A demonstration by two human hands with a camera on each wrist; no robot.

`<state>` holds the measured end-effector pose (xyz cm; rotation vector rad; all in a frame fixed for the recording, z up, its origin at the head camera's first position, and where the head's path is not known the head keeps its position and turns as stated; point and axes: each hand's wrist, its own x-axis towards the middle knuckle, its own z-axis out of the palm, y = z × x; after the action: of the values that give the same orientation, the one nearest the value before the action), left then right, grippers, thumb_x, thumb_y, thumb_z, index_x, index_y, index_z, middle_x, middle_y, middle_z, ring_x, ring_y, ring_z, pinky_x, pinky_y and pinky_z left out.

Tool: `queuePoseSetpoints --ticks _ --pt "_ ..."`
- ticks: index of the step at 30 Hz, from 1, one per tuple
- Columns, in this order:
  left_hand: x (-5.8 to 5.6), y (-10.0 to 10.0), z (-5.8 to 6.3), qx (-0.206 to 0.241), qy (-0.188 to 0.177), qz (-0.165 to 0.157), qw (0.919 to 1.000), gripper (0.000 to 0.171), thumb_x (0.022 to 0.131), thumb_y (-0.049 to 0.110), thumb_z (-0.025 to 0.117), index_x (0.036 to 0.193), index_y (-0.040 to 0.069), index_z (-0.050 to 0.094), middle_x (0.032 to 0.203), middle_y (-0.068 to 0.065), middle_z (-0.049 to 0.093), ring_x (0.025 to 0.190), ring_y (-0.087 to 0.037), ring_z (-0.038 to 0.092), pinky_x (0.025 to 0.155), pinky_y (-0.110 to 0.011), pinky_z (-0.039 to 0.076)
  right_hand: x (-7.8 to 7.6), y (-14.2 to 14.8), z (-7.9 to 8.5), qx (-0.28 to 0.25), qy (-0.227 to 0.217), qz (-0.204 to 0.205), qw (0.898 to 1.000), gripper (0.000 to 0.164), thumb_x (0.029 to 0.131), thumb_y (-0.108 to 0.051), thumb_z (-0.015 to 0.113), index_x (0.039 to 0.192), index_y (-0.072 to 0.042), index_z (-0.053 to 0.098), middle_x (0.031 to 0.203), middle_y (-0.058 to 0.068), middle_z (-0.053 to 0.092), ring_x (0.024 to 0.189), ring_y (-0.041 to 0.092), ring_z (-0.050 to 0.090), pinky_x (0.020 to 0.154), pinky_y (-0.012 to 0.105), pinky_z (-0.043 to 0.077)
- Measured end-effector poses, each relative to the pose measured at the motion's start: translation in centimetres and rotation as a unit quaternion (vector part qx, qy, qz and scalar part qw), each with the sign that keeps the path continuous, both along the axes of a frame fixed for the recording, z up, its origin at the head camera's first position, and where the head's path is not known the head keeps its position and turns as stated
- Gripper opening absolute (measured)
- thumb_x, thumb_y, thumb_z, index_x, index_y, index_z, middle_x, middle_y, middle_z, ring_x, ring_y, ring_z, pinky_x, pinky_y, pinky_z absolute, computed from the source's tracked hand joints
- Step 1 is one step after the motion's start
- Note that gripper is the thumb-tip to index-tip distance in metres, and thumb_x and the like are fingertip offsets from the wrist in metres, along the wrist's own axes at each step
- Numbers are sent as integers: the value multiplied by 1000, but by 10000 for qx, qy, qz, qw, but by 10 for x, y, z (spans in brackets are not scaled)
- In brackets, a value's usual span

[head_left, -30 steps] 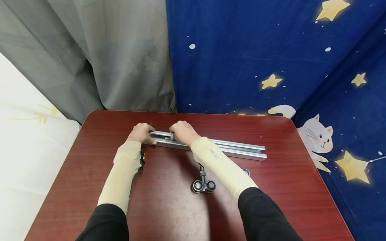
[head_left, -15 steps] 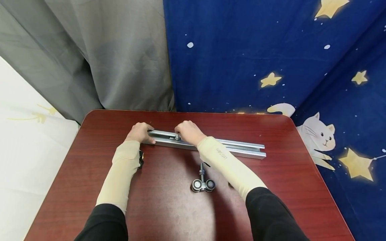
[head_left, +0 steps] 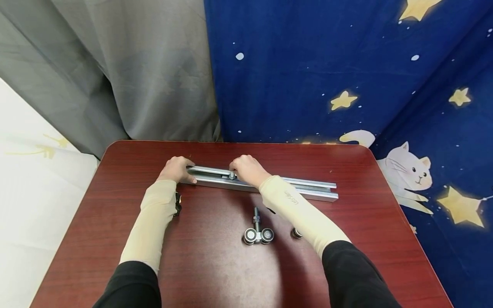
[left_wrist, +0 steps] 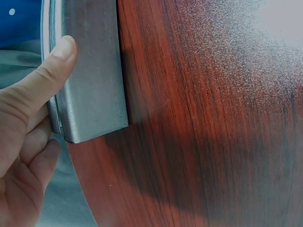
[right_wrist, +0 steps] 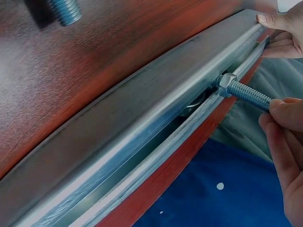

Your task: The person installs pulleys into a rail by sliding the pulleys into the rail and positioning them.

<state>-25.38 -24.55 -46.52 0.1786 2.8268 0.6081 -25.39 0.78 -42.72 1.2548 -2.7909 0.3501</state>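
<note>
A silver metal channel rail lies across the back of the table, its slot facing up. My left hand grips its left end; in the left wrist view the thumb presses the near wall, with fingers on the far side. Inside the slot sits a roller trolley whose wheel shows only in part. Its threaded bolt, carrying a hex nut, sticks out of the slot. Thumb and fingers of my right hand pinch the bolt's end.
Another roller trolley stands on the red-brown table in front of the rail, bolt pointing away. One more wheel peeks out beside the right sleeve, mostly hidden. Grey and blue curtains hang behind the table's far edge.
Pinching the bolt, my right hand has slid the trolley rightward along the slot. My left hand keeps its grip on the rail's end. The wheel by the right sleeve was briefly more covered.
</note>
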Motion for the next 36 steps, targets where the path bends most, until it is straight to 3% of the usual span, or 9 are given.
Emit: queuePoseSetpoints --ticks 5,15,21,27,36 --pt "-1 0 -1 15 22 -27 10000 64 60 22 84 115 0 61 118 -22 57 110 -41 49 92 -52 39 1 9 -1 -125 65 33 9999 20 75 6 60 73 -10 71 71 -3 66 61 11 56 59 28 48" --pt "-3 0 -3 12 -4 -35 10000 64 60 23 84 115 0 61 118 -21 57 110 -40 48 92 -52 39 1 29 -2 -257 184 224 9992 20 72 9 58 64 -8 66 62 -3 58 56 9 40 55 27 43" --pt "-3 0 -3 16 29 -59 10000 64 60 22 84 115 -1 61 118 -22 57 109 -41 48 92 -53 39 2 40 -3 -230 179 190 9994 21 71 10 59 65 -9 67 67 -2 63 57 9 46 58 28 46" --pt "-3 -1 -2 27 6 -53 10000 64 60 21 84 115 -1 60 117 -22 57 108 -40 49 91 -52 39 3 51 -3 -229 272 198 9992 23 70 11 57 61 -10 62 63 -4 59 56 10 43 55 28 44" --pt "-4 -1 -3 41 -16 -75 10000 63 61 22 84 115 -1 61 117 -22 57 108 -40 50 90 -52 41 4 74 -4 -318 186 137 9992 15 71 6 64 74 -6 71 76 0 69 70 14 64 66 31 52"
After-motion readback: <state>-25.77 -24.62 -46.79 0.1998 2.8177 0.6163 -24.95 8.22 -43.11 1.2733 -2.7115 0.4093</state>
